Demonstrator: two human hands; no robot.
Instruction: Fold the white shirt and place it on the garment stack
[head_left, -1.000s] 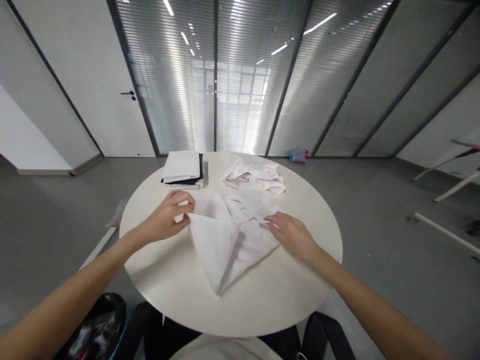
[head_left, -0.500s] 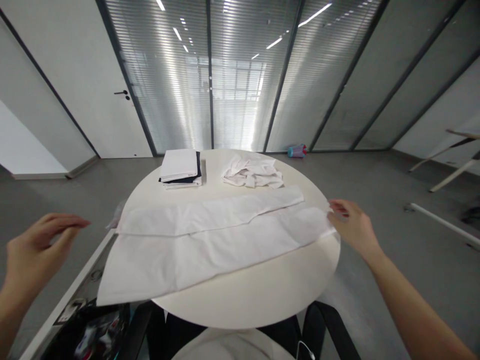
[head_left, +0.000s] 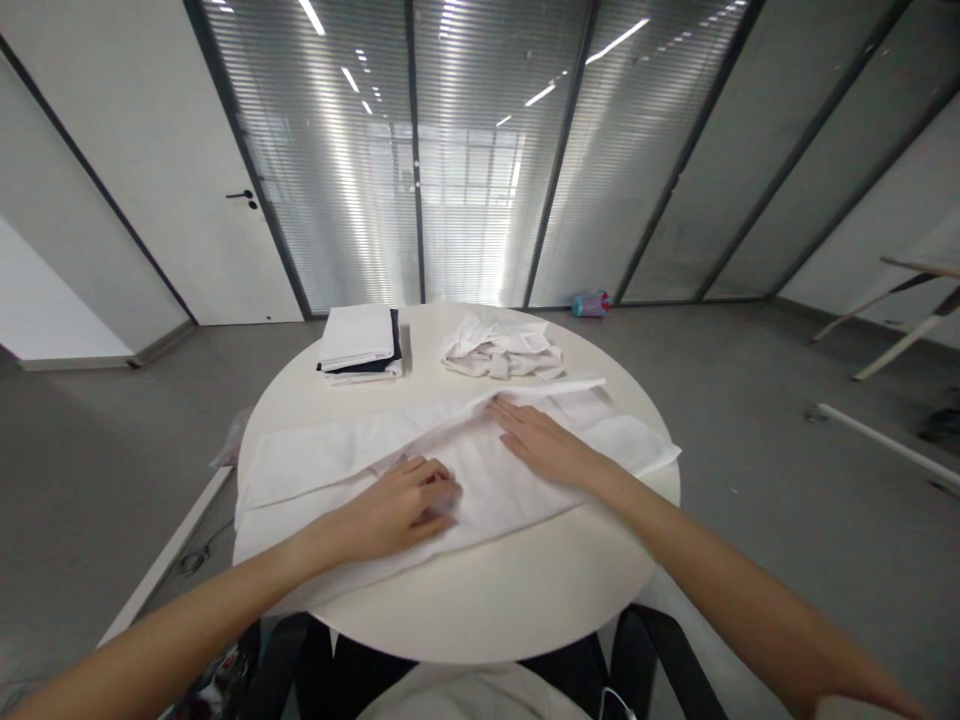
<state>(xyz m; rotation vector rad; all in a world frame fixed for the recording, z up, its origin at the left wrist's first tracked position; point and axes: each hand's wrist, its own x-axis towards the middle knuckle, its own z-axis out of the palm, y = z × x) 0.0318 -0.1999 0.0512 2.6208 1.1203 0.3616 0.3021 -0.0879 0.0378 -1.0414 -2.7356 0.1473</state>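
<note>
A long white cloth (head_left: 487,480) lies folded lengthwise across the round table, its left end hanging over the near edge. My left hand (head_left: 420,500) rests on the middle of it, fingers loosely bent and apart, thumb towards me. Farther up and to the right, my right hand (head_left: 536,437) lies flat with fingers stretched out along the fold, where the upper layer is lifted into a ridge. Neither hand visibly grips the fabric. At the far right of the table the cloth's corner sticks out past the rim.
A stack of folded white and dark cloths (head_left: 360,340) stands at the table's back left. Beside it lies a crumpled white cloth (head_left: 502,345). Around the white table (head_left: 480,610) are a chair with black armrests (head_left: 664,650) and a blue-pink object (head_left: 590,304) on the floor.
Both hands have come inward from beyond the cloth's two ends onto its middle. The fold is now rumpled and raised near the right hand, and the left end has shifted rightward.
</note>
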